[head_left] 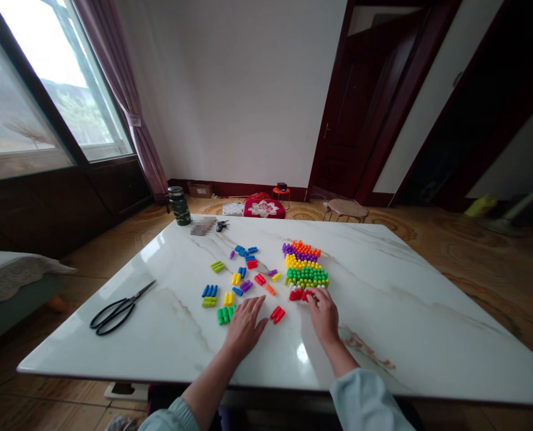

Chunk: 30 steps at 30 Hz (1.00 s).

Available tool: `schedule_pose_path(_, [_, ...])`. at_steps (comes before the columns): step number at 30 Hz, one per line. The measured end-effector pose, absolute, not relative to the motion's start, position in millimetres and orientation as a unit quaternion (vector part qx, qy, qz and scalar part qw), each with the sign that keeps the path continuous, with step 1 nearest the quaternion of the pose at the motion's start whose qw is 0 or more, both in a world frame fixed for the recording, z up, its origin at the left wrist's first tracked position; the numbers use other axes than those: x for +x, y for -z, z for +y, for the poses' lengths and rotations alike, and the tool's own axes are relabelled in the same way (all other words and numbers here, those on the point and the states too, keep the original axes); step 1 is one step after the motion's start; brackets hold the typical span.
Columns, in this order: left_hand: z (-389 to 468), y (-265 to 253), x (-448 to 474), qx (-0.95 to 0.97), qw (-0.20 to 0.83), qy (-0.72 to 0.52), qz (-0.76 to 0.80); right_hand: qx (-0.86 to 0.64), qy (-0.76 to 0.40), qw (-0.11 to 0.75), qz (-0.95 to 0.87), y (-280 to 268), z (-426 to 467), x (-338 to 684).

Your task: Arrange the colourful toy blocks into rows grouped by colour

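Observation:
My left hand (pixel 244 326) lies low over the table with its fingers stretched out. It is beside a group of green capsule-shaped plastic pieces (pixel 225 315), partly covering them. A pair of red pieces (pixel 277 314) lies just right of it. My right hand (pixel 324 312) has its fingertips pinched at the red plastic pieces (pixel 297 295), at the near edge of a block of upright pieces. Behind that red row stand green (pixel 307 275), yellow (pixel 301 262), purple (pixel 299 252) and orange (pixel 306 247) rows. Fingers hide part of the red row.
Loose blue (pixel 209 291), yellow (pixel 229 299) and purple (pixel 246 285) pieces are scattered left of the block. Large black-handled scissors (pixel 121 308) lie at the left. A dark bottle (pixel 179 206) and small black clippers (pixel 222 225) are near the far edge of the marble-patterned table (pixel 428 335).

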<state>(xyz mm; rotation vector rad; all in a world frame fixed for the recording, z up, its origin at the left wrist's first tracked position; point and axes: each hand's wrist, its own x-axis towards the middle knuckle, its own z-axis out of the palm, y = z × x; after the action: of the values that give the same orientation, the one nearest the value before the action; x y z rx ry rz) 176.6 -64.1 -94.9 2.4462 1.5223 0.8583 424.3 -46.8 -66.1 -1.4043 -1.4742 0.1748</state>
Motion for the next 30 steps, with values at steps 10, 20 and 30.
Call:
schedule_pose_path(10, [-62.8,98.1,177.0,0.807,0.065,-0.288,0.512,-0.641,-0.065,0.505,-0.574,100.0,-41.3,435.6])
schedule_pose_path(20, [-63.2,98.7,177.3,0.806,0.066,-0.284,0.515,-0.645,-0.123,0.553,-0.512,104.6,-34.5,433.9])
schedule_pose_path(30, [-63.5,98.0,177.4,0.807,0.071,-0.280,0.515,-0.649,-0.115,0.548,-0.515,105.1,-30.9,430.2])
